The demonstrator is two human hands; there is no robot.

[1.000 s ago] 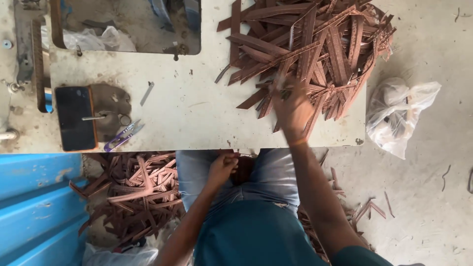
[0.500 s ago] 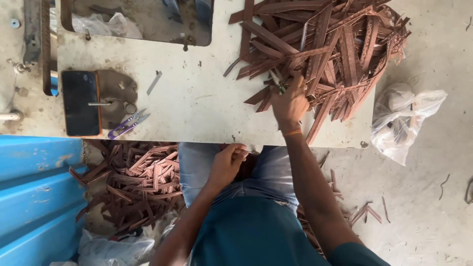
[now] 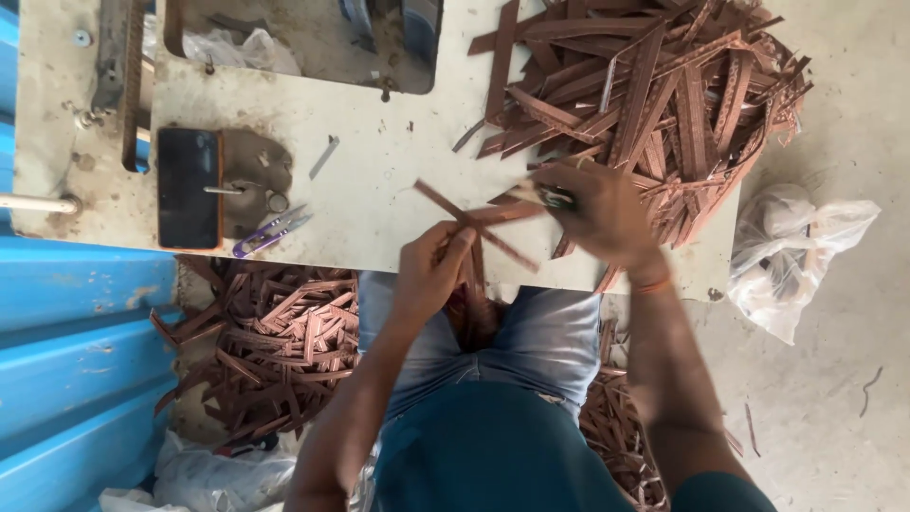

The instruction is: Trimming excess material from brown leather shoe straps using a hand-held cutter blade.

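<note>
My left hand is at the front edge of the white table, fingers closed on a bundle of brown leather strips that hang toward my lap. My right hand grips a thin brown strip and holds it across the bundle, close to the left hand. A large heap of brown strips lies on the table just beyond and to the right of my right hand.
A black phone and small purple thread snips lie on the table's left. A rectangular cut-out opens at the table's back. More strips are piled on the floor. A plastic bag sits at right, blue panels at left.
My right hand has drawn back from the heap with a strip and come toward the left hand. My left hand has risen from my lap to the table edge with its bundle.
</note>
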